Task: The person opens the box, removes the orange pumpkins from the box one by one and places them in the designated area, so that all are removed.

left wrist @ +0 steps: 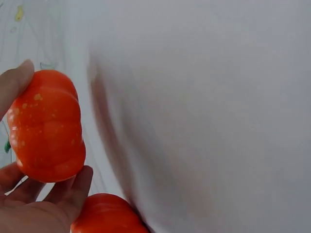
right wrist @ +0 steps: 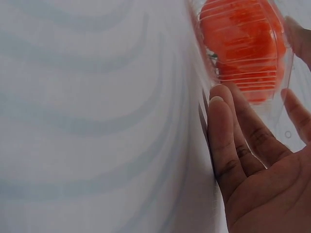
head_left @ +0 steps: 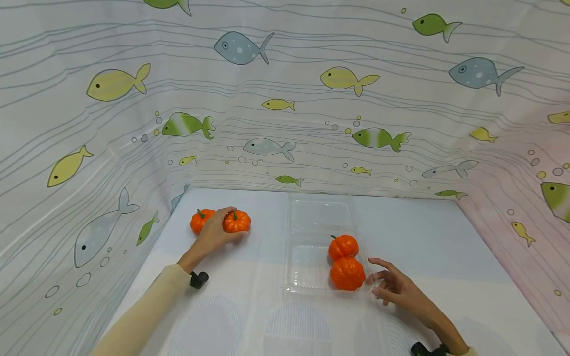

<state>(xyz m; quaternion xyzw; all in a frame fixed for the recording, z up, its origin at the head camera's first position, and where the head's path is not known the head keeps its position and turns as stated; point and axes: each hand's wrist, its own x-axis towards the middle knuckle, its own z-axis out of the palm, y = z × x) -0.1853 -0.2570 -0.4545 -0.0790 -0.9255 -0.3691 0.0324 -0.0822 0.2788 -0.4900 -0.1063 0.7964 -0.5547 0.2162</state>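
Observation:
At the left of the head view my left hand (head_left: 214,236) grips an orange mini pumpkin (head_left: 238,222) with a green stem, thumb on one side and fingers on the other. Its ribbed skin with pale specks fills the left wrist view, where the pumpkin (left wrist: 48,126) looks raised off the table. Another mini pumpkin (head_left: 199,221) is just left of that hand, partly hidden by it. My right hand (head_left: 401,290) is at the right edge of a clear plastic clamshell box (head_left: 307,267), its loosely bent fingers against or very near the wall. Two pumpkins (head_left: 347,273) lie inside the box's near half.
The box's lid half (head_left: 320,212) is folded back toward the rear of the white table (head_left: 418,232). A fish-print curtain (head_left: 311,118) encloses the table at the back and both sides.

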